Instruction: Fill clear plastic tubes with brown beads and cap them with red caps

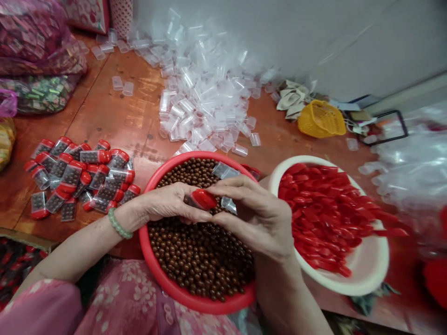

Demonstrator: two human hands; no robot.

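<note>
Above a red basin [167,284] of shiny brown balls [206,260], my left hand [171,200] is closed around a small clear container. Its red cap [204,199] points right, toward my other hand. My right hand [258,209] curls about that cap, forefinger at its upper edge and thumb beneath, close to my left thumb. Most of the container is hidden by my fingers. Inside the basin, a clear plastic container [225,171] lies on the balls near the far rim, and another clear piece [228,204] shows behind my right fingers.
Filled red-capped containers [84,174] lie heaped at left. A white basin [379,260] holds red caps [321,214] at right. Beyond are a pile of clear containers [206,97] and a yellow basket [321,120]. Plastic bags [38,56] stand far left on the wooden table [94,102].
</note>
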